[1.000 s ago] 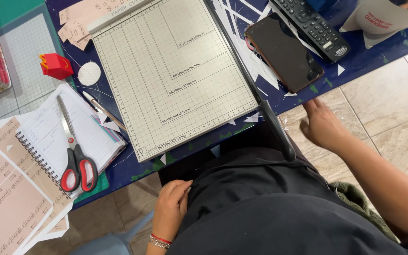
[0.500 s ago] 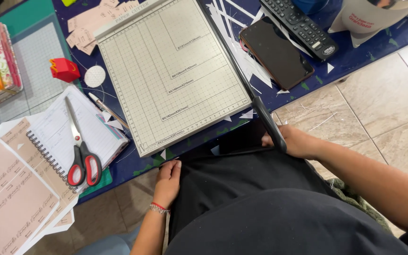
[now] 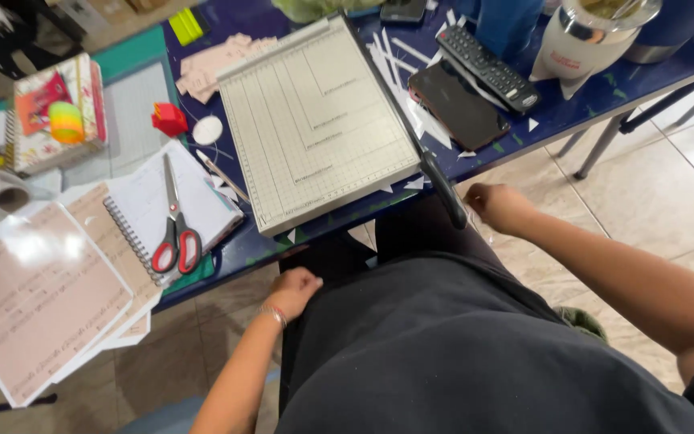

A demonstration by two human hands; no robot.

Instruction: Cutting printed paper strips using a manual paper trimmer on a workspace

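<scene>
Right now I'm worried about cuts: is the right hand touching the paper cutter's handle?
Apart. The head view shows the right hand just right of the black handle, with a sliver of floor between them.

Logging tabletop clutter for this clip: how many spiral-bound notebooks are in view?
2: one white spiral notebook lying under the red-handled scissors, one colourful notebook at the table's left edge under a bright toy spring. Loose sheets may hide more.

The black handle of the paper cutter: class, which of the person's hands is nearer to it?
Right. The right hand is just beside the black handle, at the table edge. The left hand is farther off, down at the lap below the cutter board.
</scene>
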